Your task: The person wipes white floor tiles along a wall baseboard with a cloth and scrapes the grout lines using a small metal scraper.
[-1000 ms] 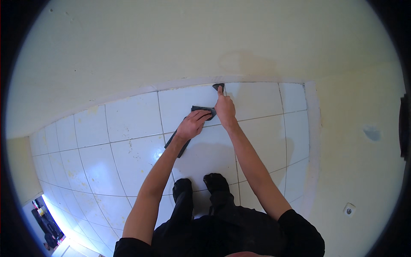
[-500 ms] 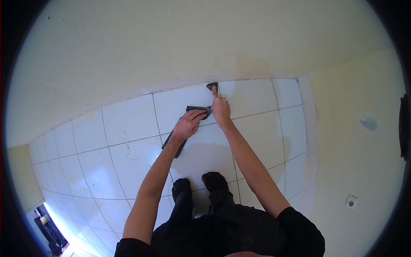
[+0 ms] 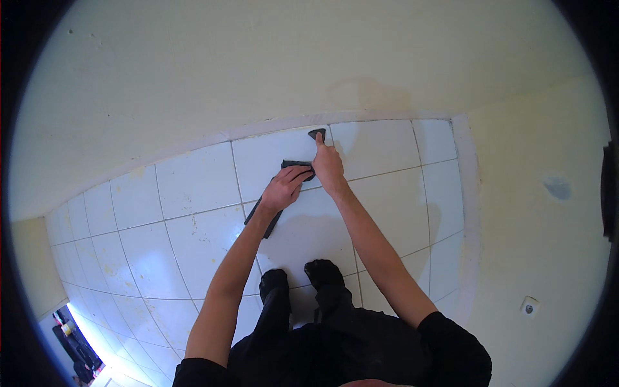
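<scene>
My right hand (image 3: 329, 169) is closed round a small black scraper (image 3: 316, 135), its index finger stretched along the flared, triangular head. The head lies on the white tile a little short of the wall's foot; the palm hides the handle. Just left of it, my left hand (image 3: 282, 189) has its fingers bent over a dark, flat black object (image 3: 293, 165) on the floor. More of this dark object shows as strips under the left wrist. Whether it is cloth or a stiff tool, I cannot tell.
White floor tiles (image 3: 193, 232) with yellowish stains and specks stretch left. The cream wall (image 3: 258, 64) runs along the far side, another on the right with a socket (image 3: 529, 307). My dark-covered feet (image 3: 324, 273) stand behind the hands. Dark items (image 3: 77, 345) lie at lower left.
My right hand and the scraper have shifted slightly left and toward me, so the scraper's head is a little farther from the wall. The left hand and the dark object stay about where they were.
</scene>
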Demonstrator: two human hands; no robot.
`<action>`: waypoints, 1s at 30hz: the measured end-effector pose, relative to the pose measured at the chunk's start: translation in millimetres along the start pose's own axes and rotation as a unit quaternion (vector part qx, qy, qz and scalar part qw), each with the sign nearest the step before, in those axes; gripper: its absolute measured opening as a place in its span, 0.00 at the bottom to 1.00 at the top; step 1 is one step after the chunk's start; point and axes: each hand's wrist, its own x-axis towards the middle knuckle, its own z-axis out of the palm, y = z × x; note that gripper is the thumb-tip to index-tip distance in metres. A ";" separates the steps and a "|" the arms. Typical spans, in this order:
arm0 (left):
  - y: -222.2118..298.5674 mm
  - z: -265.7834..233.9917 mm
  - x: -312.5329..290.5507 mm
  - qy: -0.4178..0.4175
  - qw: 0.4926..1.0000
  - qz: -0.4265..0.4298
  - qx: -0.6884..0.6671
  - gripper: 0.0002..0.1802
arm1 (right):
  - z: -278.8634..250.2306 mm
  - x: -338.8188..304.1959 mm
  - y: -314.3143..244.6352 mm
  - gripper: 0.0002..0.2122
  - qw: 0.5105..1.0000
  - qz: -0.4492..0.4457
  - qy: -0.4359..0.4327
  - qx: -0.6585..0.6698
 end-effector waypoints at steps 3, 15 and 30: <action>0.8 0.9 0.8 0.002 1.000 -0.004 -0.004 0.23 | -1.9 5.8 -1.2 0.25 1.000 0.007 -0.009 0.000; -0.4 1.0 -1.5 -0.003 1.000 -0.004 -0.008 0.24 | -10.4 12.5 -7.7 0.24 0.998 0.031 -0.029 -0.044; -0.7 1.2 -3.2 0.000 1.000 -0.015 -0.016 0.23 | -8.9 19.1 -12.6 0.22 0.999 -0.010 -0.026 -0.045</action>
